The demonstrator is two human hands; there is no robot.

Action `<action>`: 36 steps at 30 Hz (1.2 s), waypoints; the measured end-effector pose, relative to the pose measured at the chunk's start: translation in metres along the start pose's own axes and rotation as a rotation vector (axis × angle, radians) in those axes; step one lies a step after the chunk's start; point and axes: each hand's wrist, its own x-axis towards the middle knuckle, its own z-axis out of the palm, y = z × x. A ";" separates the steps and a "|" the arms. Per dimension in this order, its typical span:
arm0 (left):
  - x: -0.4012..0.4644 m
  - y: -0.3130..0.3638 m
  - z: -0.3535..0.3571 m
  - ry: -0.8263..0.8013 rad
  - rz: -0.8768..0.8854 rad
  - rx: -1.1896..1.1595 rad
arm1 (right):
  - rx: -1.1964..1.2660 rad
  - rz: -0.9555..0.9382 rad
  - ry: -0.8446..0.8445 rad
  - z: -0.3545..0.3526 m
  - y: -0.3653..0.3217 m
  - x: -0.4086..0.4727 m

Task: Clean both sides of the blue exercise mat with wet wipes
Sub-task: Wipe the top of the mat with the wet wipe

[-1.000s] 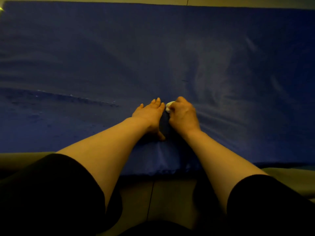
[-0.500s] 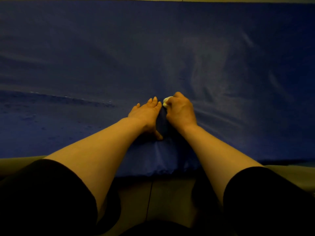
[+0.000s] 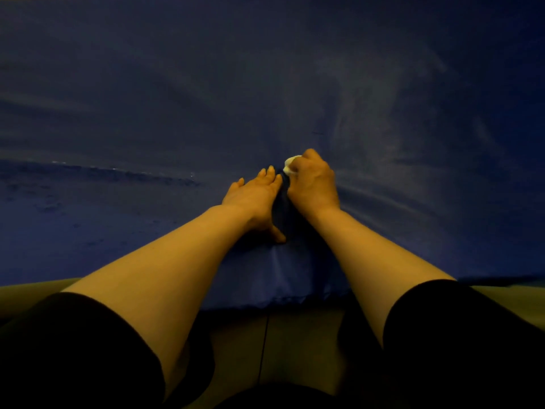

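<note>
Clutching a balled white wet wipe point(image 3: 290, 165), the right hand point(image 3: 314, 184) presses mid-frame on the blue exercise mat point(image 3: 147, 98); the left hand point(image 3: 255, 199) lies flat, fingers released, just beside; unwiped mat spreads leftward.

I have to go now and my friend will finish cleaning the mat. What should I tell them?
Left hand: flat on the blue mat, fingers spread, pressing it down.
Right hand: fisted around a white wipe, pressed on the mat right beside the left hand.
The mat lies spread over the floor, bunched into a small fold between the hands.
Done: pale streaks to the right suggest wiped patches.
Left: the rest of this side, then flip it and wipe the other side.
</note>
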 end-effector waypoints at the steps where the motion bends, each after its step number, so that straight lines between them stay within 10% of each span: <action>1: 0.000 0.000 0.000 0.000 0.002 0.003 | -0.008 -0.006 -0.017 -0.003 0.006 0.005; 8: -0.001 -0.001 0.001 -0.006 0.010 0.005 | -0.069 0.286 0.194 -0.025 0.035 0.026; 16: -0.001 -0.001 -0.002 0.020 0.000 -0.008 | 0.061 -0.061 0.104 0.004 0.009 0.018; 23: 0.013 -0.017 -0.034 0.479 -0.084 -0.195 | -0.057 0.306 0.336 -0.027 0.039 0.044; 31: 0.052 -0.046 -0.057 0.220 -0.087 -0.035 | 0.018 -0.205 0.110 0.023 -0.017 0.044; 36: 0.064 -0.043 -0.055 0.126 -0.117 0.029 | -0.006 0.092 0.269 -0.018 0.031 0.069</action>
